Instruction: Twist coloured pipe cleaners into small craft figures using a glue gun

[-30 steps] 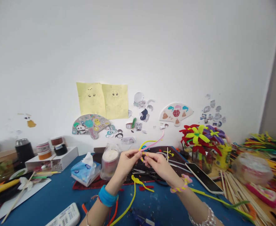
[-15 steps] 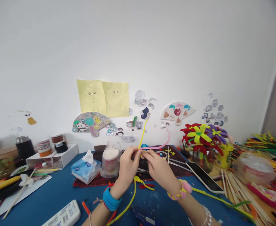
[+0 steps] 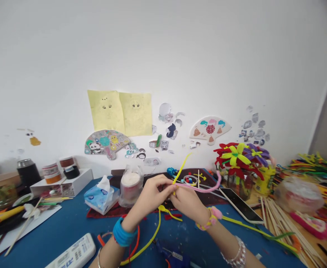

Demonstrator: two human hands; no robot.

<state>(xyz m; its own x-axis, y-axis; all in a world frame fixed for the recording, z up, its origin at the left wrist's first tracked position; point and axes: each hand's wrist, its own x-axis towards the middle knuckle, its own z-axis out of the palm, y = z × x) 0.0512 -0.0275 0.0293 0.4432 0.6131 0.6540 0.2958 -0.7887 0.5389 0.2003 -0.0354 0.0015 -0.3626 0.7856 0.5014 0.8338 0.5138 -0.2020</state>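
Observation:
Both hands meet at the middle of the view, above the blue table. My left hand (image 3: 155, 192) is closed, its thumb and fingers pinched on the fuzzy stems where they cross. A yellow stem (image 3: 182, 167) sticks up from the pinch, and a pink stem (image 3: 208, 189) runs out to the right over the other hand, its end curling up. My right hand (image 3: 186, 201) is closed against the left fingertips, gripping the same stems from the right. The exact crossing point is partly hidden by the fingers.
A tissue pack (image 3: 101, 196) and a wrapped jar (image 3: 131, 188) stand left of the hands. Rightward are a phone (image 3: 241, 205), fuzzy flowers (image 3: 236, 156) and wooden sticks (image 3: 282, 230). A blue glue gun (image 3: 174, 257) and a white box (image 3: 75, 253) lie in front.
The pink stem has swung lower and farther right, across my right hand. The yellow stem now leans more to the right. My left hand has turned over toward the right one.

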